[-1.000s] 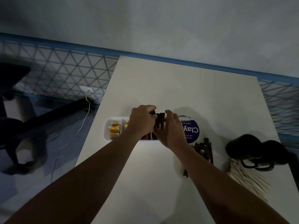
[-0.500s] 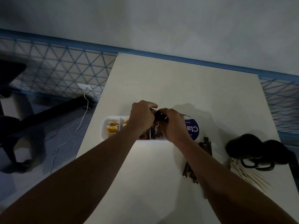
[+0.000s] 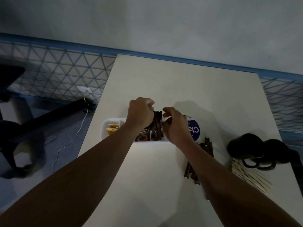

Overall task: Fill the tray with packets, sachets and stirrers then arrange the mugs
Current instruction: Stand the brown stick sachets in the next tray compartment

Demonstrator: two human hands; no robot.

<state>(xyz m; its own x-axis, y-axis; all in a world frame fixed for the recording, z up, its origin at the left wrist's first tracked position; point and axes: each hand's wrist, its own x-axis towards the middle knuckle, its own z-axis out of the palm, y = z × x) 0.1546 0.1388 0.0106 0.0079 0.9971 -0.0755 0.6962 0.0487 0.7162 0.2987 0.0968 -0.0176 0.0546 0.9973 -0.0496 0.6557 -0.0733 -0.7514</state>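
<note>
Dark brown sachets (image 3: 157, 126) are standing up on end in the middle part of the white tray (image 3: 105, 128), right between both hands. The left hand (image 3: 141, 114) is curling its fingers (image 3: 150, 104) closed on their top edge. The right hand (image 3: 176, 126) is sitting just beside them with its fingers (image 3: 167, 110) bent and a little apart, holding nothing that I can see. More brown sachets (image 3: 206, 146) are lying flat on the worktop (image 3: 180, 84) by the right arm, so the right hand is nearer. Stirrers (image 3: 250, 176) and 2 black mugs (image 3: 255, 148) are waiting far right.
</note>
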